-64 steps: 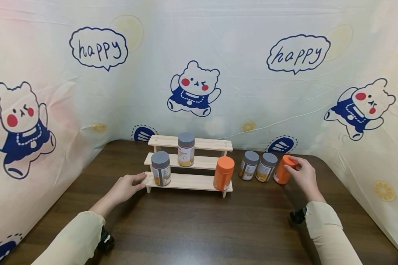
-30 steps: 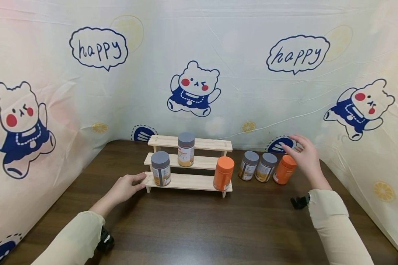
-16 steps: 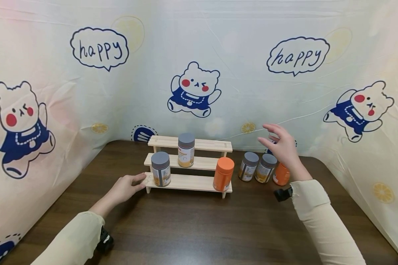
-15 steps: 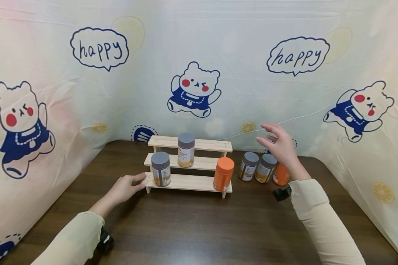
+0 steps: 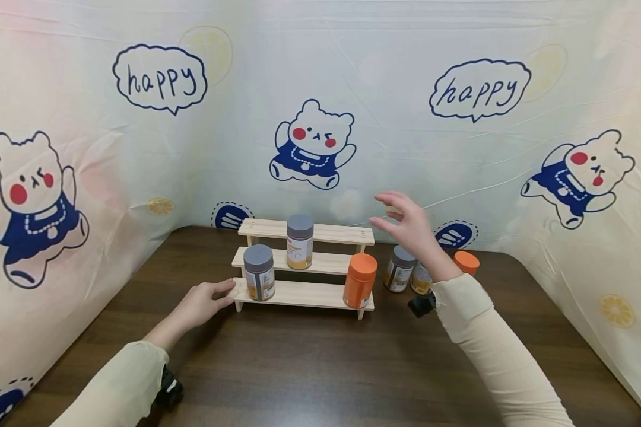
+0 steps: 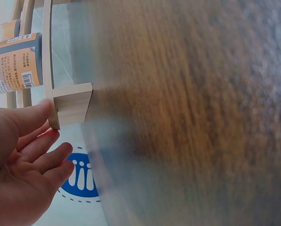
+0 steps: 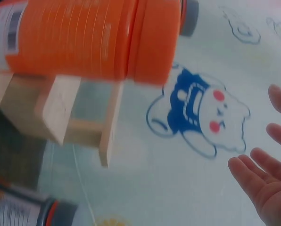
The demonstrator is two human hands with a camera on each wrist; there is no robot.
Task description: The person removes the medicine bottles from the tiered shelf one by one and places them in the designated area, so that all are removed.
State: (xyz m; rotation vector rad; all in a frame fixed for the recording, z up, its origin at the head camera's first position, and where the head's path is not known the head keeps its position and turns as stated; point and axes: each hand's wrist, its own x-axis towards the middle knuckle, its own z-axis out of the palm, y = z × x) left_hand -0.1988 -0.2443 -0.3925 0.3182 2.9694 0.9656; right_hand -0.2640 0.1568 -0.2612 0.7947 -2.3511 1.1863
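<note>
A three-tier wooden display rack [image 5: 310, 292] stands on the table. My left hand [image 5: 205, 303] pinches the left end of its lowest shelf; in the left wrist view the thumb [image 6: 34, 115] lies on top of the plank and fingers sit below. On that shelf are a grey-lidded jar [image 5: 259, 276] at left and an orange jar [image 5: 360, 281] at right. Another grey-lidded jar [image 5: 300, 246] is on the middle tier. With fingers spread and holding nothing, my right hand [image 5: 411, 231] hovers right of the rack, above the orange jar's height.
Right of the rack, two grey-lidded jars, one nearer the rack [image 5: 397, 276] and one partly hidden [image 5: 421, 280], stand on the dark wooden table [image 5: 299, 362]. An orange jar [image 5: 467, 263] beside them is mostly covered by my forearm. A printed cloth [image 5: 395, 148] hangs behind.
My right hand has let go of the orange jar on the table, risen, and moved left over the grey-lidded jars toward the rack. My left hand has stayed at the rack.
</note>
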